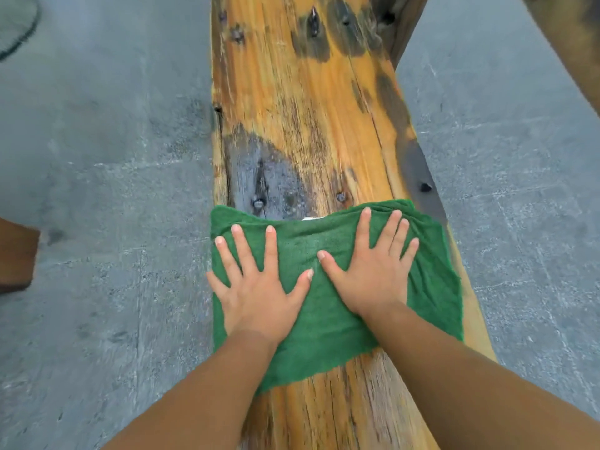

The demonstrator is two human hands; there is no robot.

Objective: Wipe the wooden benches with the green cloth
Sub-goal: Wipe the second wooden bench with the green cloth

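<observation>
A long orange-brown wooden bench [308,108] with dark stains and nail heads runs away from me down the middle of the view. A green cloth [328,319] lies spread flat across its full width. My left hand [256,287] presses flat on the cloth's left half, fingers spread. On the right half my right hand [373,271] also lies flat with fingers apart. Neither hand grips the cloth; both palms rest on top of it.
Grey concrete floor [104,190] lies on both sides of the bench. A second wooden piece [571,43] crosses the top right corner. A brown wooden object [16,251] shows at the left edge. A dark curved shape [19,24] sits at top left.
</observation>
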